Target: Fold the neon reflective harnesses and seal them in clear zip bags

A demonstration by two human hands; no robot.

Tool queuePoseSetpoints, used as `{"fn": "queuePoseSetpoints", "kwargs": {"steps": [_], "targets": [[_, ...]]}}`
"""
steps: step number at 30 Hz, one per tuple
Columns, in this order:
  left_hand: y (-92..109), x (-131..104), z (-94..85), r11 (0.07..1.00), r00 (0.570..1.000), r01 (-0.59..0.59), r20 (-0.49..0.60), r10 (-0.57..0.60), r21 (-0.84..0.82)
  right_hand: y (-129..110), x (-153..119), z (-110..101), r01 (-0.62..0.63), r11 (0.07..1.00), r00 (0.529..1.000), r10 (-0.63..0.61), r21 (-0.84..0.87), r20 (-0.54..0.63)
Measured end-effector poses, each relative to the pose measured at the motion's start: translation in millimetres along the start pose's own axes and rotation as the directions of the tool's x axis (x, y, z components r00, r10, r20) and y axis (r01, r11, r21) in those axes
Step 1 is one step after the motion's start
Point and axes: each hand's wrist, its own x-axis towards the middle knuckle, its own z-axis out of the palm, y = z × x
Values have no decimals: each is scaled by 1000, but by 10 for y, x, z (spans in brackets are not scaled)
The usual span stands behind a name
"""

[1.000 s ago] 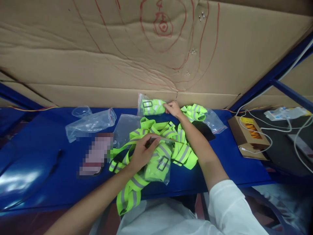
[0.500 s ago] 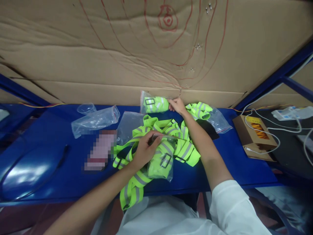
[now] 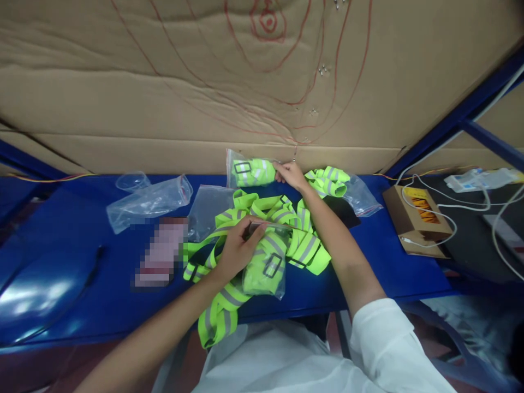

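My left hand point(image 3: 239, 248) pinches the top edge of a clear plastic bag point(image 3: 264, 267) that holds a folded yellow-green reflective strap with a black buckle. Farther back, my right hand point(image 3: 290, 174) has its fingers closed on the right end of a second bagged strap point(image 3: 254, 172), which lies against the cardboard. Loose yellow-green straps point(image 3: 229, 297) with grey stripes are heaped under and around the front bag. Another folded strap point(image 3: 329, 181) rests to the right of my right hand.
Clear plastic bags point(image 3: 149, 204) lie at the left and right of the blue table point(image 3: 110, 311). A blurred pinkish object point(image 3: 159, 254) is left of the straps. At the right, an open cardboard box point(image 3: 417, 218) stands among white cables. A cardboard panel point(image 3: 164, 98) rises behind.
The whole view has shifted slightly, so things appear a little farther left. Both hands keep their places on the two bags.
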Motion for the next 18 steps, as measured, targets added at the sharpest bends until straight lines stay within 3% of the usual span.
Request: {"fn": "queuePoseSetpoints", "kwargs": {"steps": [9, 12, 15, 18], "targets": [[23, 5, 23, 999, 996, 33, 89, -33, 7, -256, -444, -72, -4, 1000, 990, 8, -31, 143], [44, -16, 41, 1000, 994, 17, 104, -17, -4, -462, -725, -159, 46, 995, 993, -35, -93, 117], [79, -19, 38, 999, 995, 29, 101, -25, -42, -736, -1101, -173, 154, 977, 986, -144, -150, 79], [113, -1, 11, 990, 997, 63, 59, -56, -123, -926, -1511, -112, 321, 933, 937, -289, -162, 196]]}}
